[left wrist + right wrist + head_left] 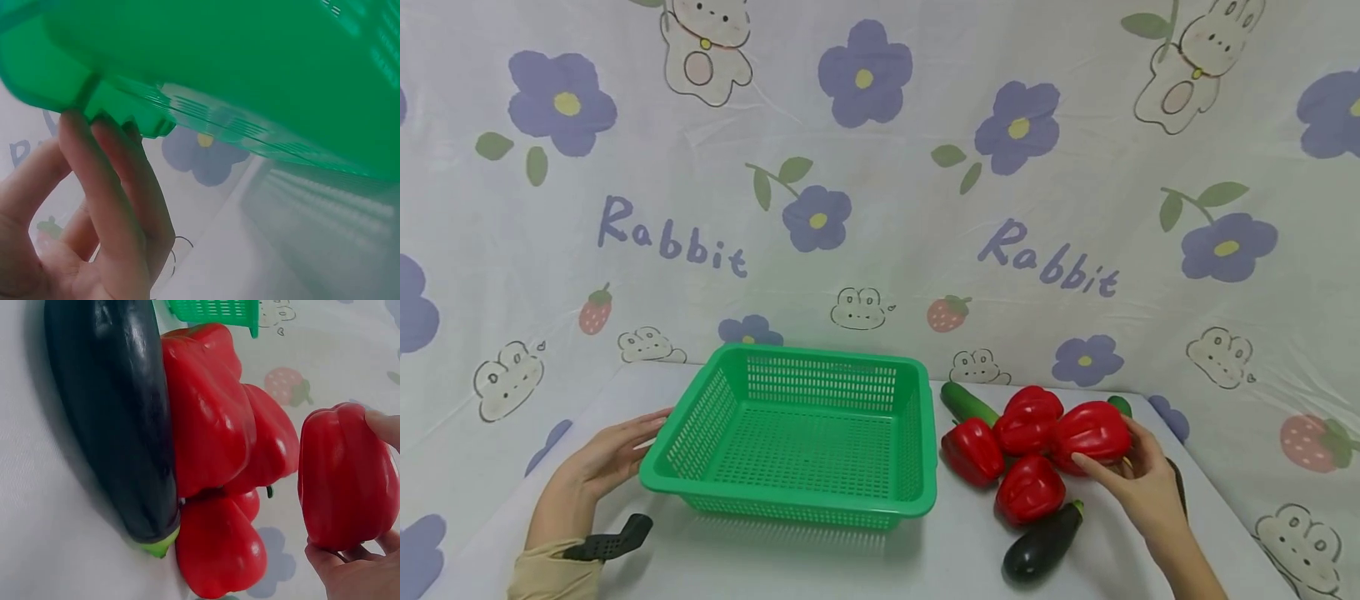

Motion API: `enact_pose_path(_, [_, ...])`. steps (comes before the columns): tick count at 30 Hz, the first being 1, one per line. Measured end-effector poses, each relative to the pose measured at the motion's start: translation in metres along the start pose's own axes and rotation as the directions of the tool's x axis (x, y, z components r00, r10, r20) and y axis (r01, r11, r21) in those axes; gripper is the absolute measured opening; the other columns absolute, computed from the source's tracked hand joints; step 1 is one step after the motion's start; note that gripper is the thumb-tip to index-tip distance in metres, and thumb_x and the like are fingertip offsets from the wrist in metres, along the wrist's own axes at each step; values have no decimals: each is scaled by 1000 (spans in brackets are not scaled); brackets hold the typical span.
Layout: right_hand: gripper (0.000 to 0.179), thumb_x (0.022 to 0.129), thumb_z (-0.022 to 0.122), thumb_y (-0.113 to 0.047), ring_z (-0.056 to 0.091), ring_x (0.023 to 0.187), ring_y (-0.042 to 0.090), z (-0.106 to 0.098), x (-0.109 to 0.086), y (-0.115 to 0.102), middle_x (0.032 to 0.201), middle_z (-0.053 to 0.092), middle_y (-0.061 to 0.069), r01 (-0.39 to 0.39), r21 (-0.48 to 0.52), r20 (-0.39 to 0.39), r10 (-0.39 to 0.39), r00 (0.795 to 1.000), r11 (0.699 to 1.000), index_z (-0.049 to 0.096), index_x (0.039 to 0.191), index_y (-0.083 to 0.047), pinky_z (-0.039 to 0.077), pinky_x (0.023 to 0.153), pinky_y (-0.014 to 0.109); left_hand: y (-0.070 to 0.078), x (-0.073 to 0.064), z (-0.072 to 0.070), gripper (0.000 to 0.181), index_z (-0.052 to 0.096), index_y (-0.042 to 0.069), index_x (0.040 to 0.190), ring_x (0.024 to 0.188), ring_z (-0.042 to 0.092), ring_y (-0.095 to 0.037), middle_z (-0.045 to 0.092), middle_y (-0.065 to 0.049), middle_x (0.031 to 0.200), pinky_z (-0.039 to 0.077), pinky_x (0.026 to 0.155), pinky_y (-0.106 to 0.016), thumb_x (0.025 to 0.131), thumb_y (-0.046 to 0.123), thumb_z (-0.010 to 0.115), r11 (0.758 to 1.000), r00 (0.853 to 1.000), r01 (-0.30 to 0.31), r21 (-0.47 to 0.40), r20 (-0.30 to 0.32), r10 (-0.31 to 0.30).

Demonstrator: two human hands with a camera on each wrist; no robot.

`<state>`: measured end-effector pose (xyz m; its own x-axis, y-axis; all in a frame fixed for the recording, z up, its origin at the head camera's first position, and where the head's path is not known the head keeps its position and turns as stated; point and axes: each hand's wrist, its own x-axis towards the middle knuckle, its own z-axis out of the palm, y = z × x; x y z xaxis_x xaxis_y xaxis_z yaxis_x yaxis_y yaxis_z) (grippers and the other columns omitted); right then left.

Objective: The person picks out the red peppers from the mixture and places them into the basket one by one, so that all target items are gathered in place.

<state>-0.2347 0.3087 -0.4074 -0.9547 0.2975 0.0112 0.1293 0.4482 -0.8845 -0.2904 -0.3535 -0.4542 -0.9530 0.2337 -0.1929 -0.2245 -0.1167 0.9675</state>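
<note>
On the left, my left hand (617, 454) reaches to the side of a green plastic basket (790, 500). Its fingertips touch the outside just under the rim, as the left wrist view shows, with the fingers loosely bent. My right hand (1150, 483) grips a red bell pepper (1093, 433) between thumb and fingers; up close, this pepper (347, 481) is held apart from the pile. Several more red bell peppers (973, 452) lie bunched right of the basket. In front of them lies a dark eggplant (1041, 546), its green stem end pointing toward the right hand.
A cucumber (964, 403) lies behind the peppers, partly covered by them. Another green thing (1120, 405) pokes out behind the held pepper. A printed cloth (880, 250) hangs behind the white table (775, 575). A black wrist device (610, 543) sits at the left sleeve.
</note>
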Motion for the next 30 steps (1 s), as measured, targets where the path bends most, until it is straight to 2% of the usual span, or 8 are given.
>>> enact_pose_path(5, [108,83,76,-40,27,145,38,4,-2,-1,161,21,19,16,-15,16,-16,1000,1000,3,158,-14,34,108,46,3,-1,0,22,72,37,102,101,64,0,68,23,107,55,87,-22,101,23,55,999,1000,6,34,-22,-5])
enact_pose_path(8, [109,83,77,-40,27,145,39,7,-3,-3,161,20,20,27,-16,27,-26,999,1000,2,158,-13,34,108,47,4,-2,1,20,72,38,100,99,64,1,68,23,105,55,87,-22,99,24,57,998,998,19,54,-56,-16])
enact_pose_path(15, [107,83,77,-35,28,145,39,14,-1,-7,160,22,21,67,-13,38,-66,997,998,5,158,-13,35,107,47,7,-5,1,17,69,38,108,100,60,1,66,25,106,54,89,-24,98,29,60,991,996,26,129,-86,-15])
enact_pose_path(18, [104,84,77,-35,31,144,39,16,-1,-9,159,26,21,96,-17,47,-95,994,995,7,157,-13,36,105,43,8,-5,2,16,69,38,109,100,60,0,66,25,105,54,88,-25,97,29,61,989,995,32,144,-97,-18])
enact_pose_path(23, [102,84,77,-35,34,142,37,20,-2,-15,158,28,20,123,-13,54,-122,991,992,10,157,-12,37,103,38,8,-6,3,17,71,38,103,99,63,-1,68,23,104,55,87,-26,98,27,59,992,996,38,120,-86,-28])
enact_pose_path(30, [102,83,77,-35,33,142,37,26,-2,-26,157,30,18,134,25,77,-136,988,991,10,157,-13,38,104,43,8,-5,3,20,71,38,100,98,64,-3,69,22,103,56,86,-26,100,25,57,995,997,32,92,-70,-25])
